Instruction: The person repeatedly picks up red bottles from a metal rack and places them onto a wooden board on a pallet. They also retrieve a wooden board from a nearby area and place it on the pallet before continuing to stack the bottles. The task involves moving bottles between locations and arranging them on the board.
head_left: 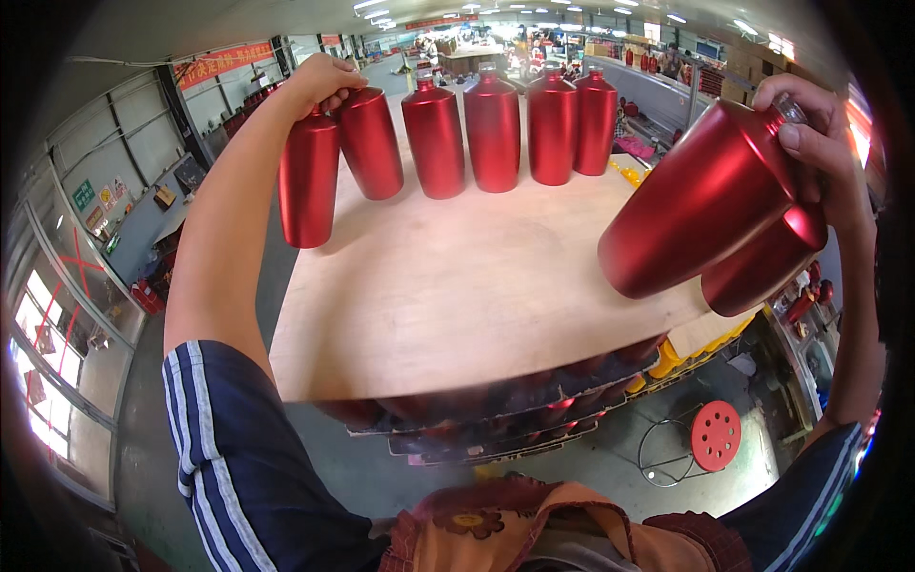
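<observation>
My left hand (327, 84) is closed at the necks of two glossy red bottles at the board's far left corner. One is the outer bottle (309, 186), the other the bottle (373, 148) beside it; both stand close to upright, their necks hidden by my fingers. At the right, my right hand (812, 133) grips two more red bottles by their necks. The nearer bottle (701, 205) is tilted, base toward the board's middle, and partly covers the second bottle (762, 262). Several like them, such as this red bottle (493, 138), stand in a row along the far edge.
The pale wooden board (457, 286) lies on stacked trays (496, 415) of dark red items. Yellow pieces (672, 360) show at the right edge. A red round stool (715, 436) stands on the floor at lower right. A workbench and boxes (753, 71) line the right side.
</observation>
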Demonstrator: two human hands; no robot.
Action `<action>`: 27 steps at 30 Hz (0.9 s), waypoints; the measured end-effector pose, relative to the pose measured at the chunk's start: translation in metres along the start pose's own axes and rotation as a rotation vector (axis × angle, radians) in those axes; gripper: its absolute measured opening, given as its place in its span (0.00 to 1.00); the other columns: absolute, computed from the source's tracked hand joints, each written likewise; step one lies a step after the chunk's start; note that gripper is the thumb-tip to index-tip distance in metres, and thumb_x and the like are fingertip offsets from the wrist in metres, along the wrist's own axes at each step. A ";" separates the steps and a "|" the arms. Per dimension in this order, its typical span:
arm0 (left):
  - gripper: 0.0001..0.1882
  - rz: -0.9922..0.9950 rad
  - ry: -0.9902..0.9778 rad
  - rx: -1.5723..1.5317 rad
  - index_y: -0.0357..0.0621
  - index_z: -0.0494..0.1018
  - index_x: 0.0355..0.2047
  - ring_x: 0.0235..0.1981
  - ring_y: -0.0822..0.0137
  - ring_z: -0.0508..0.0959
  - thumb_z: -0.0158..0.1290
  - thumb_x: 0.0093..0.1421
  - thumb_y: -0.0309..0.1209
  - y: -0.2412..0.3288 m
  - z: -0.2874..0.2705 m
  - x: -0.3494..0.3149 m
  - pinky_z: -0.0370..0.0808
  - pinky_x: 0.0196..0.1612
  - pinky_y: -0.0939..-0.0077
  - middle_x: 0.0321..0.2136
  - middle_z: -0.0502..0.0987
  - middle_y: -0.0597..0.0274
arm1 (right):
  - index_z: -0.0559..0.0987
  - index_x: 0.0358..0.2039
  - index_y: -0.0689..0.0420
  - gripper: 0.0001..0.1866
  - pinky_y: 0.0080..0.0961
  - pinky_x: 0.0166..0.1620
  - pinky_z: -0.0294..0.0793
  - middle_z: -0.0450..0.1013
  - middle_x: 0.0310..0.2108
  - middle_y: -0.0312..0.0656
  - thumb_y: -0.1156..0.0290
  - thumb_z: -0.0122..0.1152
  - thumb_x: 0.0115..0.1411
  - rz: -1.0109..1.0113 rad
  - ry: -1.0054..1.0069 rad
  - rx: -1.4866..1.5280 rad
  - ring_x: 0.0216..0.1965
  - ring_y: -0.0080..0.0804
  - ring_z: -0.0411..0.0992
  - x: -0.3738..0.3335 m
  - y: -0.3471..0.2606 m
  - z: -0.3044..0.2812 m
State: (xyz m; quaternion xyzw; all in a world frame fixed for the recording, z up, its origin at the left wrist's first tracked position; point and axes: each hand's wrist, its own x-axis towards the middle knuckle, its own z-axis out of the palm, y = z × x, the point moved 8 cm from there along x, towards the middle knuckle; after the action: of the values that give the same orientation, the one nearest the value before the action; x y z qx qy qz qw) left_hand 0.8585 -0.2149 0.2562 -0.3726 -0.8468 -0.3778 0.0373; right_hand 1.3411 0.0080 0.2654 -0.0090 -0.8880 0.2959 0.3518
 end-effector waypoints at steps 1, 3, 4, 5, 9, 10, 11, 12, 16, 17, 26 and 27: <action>0.08 0.007 -0.026 -0.001 0.39 0.77 0.32 0.10 0.79 0.64 0.58 0.59 0.32 -0.005 0.007 0.008 0.58 0.12 0.82 0.15 0.69 0.71 | 0.76 0.41 0.56 0.21 0.11 0.13 0.46 0.66 0.15 0.28 0.56 0.60 0.51 -0.002 -0.009 0.000 0.07 0.10 0.53 0.010 0.004 0.008; 0.08 -0.018 -0.042 0.019 0.39 0.77 0.32 0.10 0.79 0.63 0.58 0.59 0.32 -0.017 0.016 0.021 0.57 0.12 0.82 0.15 0.69 0.71 | 0.77 0.40 0.56 0.20 0.11 0.13 0.47 0.67 0.16 0.28 0.56 0.61 0.51 0.037 -0.018 -0.015 0.08 0.10 0.53 0.025 0.012 0.023; 0.08 -0.013 -0.040 0.016 0.39 0.77 0.32 0.10 0.79 0.63 0.57 0.59 0.32 -0.021 0.019 0.025 0.56 0.12 0.82 0.15 0.69 0.71 | 0.77 0.40 0.56 0.20 0.12 0.13 0.47 0.67 0.17 0.28 0.56 0.61 0.51 0.077 -0.022 -0.036 0.08 0.11 0.53 0.029 0.014 0.029; 0.09 -0.016 -0.070 -0.011 0.39 0.77 0.32 0.11 0.79 0.64 0.58 0.59 0.33 -0.025 0.024 0.027 0.56 0.13 0.82 0.15 0.69 0.71 | 0.77 0.39 0.55 0.20 0.12 0.13 0.47 0.67 0.17 0.28 0.56 0.62 0.50 0.118 -0.029 -0.059 0.08 0.11 0.54 0.033 0.018 0.035; 0.15 0.023 -0.097 -0.101 0.36 0.77 0.34 0.13 0.78 0.66 0.63 0.55 0.36 -0.034 0.018 0.026 0.58 0.14 0.83 0.15 0.70 0.68 | 0.78 0.39 0.54 0.19 0.11 0.13 0.48 0.66 0.17 0.28 0.56 0.61 0.50 0.160 -0.095 -0.045 0.07 0.11 0.54 0.047 0.019 0.060; 0.16 -0.007 -0.049 -0.108 0.36 0.77 0.34 0.13 0.78 0.66 0.63 0.55 0.37 -0.040 0.007 0.026 0.59 0.14 0.82 0.15 0.70 0.67 | 0.78 0.39 0.55 0.20 0.11 0.13 0.49 0.66 0.17 0.28 0.56 0.61 0.50 0.162 -0.105 -0.026 0.07 0.11 0.54 0.049 0.018 0.064; 0.16 -0.040 0.001 -0.110 0.36 0.77 0.33 0.13 0.78 0.66 0.63 0.55 0.38 -0.046 -0.006 0.025 0.59 0.15 0.81 0.15 0.70 0.67 | 0.78 0.40 0.55 0.20 0.11 0.13 0.49 0.66 0.16 0.28 0.56 0.61 0.50 0.169 -0.120 -0.007 0.07 0.11 0.54 0.051 0.018 0.069; 0.17 -0.074 0.052 -0.112 0.36 0.77 0.33 0.13 0.78 0.66 0.63 0.54 0.39 -0.054 -0.016 0.025 0.59 0.15 0.81 0.15 0.70 0.67 | 0.77 0.40 0.55 0.20 0.11 0.13 0.49 0.65 0.16 0.28 0.55 0.61 0.50 0.154 -0.119 -0.010 0.07 0.11 0.54 0.053 0.016 0.072; 0.19 -0.077 0.297 -0.357 0.36 0.73 0.23 0.12 0.75 0.66 0.65 0.53 0.41 -0.086 -0.053 0.031 0.62 0.16 0.79 0.14 0.70 0.64 | 0.77 0.40 0.55 0.21 0.10 0.13 0.50 0.66 0.15 0.29 0.54 0.60 0.50 0.131 -0.126 -0.016 0.07 0.11 0.54 0.060 0.013 0.086; 0.20 -0.021 0.320 -0.374 0.36 0.71 0.20 0.12 0.73 0.68 0.65 0.53 0.40 -0.089 -0.057 0.036 0.63 0.16 0.78 0.15 0.72 0.62 | 0.77 0.39 0.55 0.21 0.10 0.13 0.50 0.66 0.15 0.29 0.54 0.60 0.50 0.127 -0.135 -0.009 0.07 0.11 0.54 0.061 0.012 0.090; 0.17 -0.022 0.421 -0.498 0.38 0.71 0.20 0.13 0.71 0.70 0.63 0.55 0.37 -0.124 -0.048 0.064 0.64 0.16 0.75 0.16 0.72 0.62 | 0.79 0.38 0.56 0.19 0.10 0.14 0.51 0.68 0.16 0.29 0.57 0.64 0.50 0.114 -0.191 -0.006 0.08 0.10 0.55 0.077 0.001 0.121; 0.17 -0.026 0.417 -0.454 0.38 0.71 0.20 0.13 0.71 0.70 0.63 0.55 0.37 -0.123 -0.048 0.067 0.64 0.16 0.76 0.16 0.72 0.62 | 0.79 0.38 0.56 0.18 0.10 0.14 0.52 0.68 0.16 0.29 0.57 0.64 0.50 0.106 -0.196 -0.002 0.08 0.10 0.55 0.078 -0.001 0.124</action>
State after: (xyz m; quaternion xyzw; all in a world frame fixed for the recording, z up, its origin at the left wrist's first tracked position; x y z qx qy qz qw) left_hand 0.7183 -0.2601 0.2379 -0.2751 -0.7194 -0.6262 0.1213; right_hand 1.2038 -0.0396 0.2425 -0.0272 -0.9168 0.3126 0.2470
